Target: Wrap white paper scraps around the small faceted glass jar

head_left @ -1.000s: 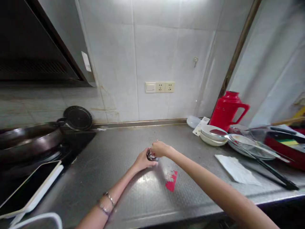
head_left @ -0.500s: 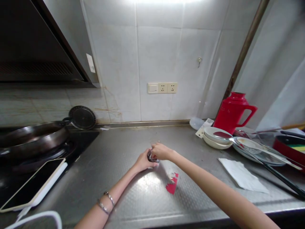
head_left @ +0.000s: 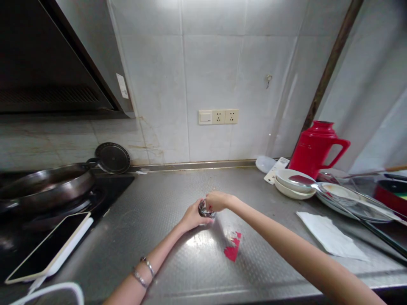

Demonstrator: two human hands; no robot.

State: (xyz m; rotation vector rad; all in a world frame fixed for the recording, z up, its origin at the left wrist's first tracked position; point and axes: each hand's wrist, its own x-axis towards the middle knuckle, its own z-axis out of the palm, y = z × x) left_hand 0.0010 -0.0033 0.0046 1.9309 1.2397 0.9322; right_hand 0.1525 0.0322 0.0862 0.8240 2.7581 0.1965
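Observation:
My left hand [head_left: 194, 215], with bracelets on the wrist, is wrapped round a small shiny container [head_left: 202, 209] that looks like a clear glass with a dark rim. My right hand [head_left: 216, 201] is closed over the container's opening, its fingertips hidden in or behind the rim. Whether it pinches anything there I cannot make out. Nearer to me on the steel counter [head_left: 165, 262] lies a torn red scrap [head_left: 233, 249] with ragged pale edges.
At left, a pan [head_left: 51, 182] sits on the black stove, with a phone [head_left: 51, 248] by its front edge. To the right are a folded white tissue [head_left: 330, 237], stacked white bowls [head_left: 294, 190], plates with utensils, and a red thermos jug [head_left: 318, 150].
The view has shifted slightly, so everything sits a little further right. Both hands stay at the container, the right one still closed over its opening.

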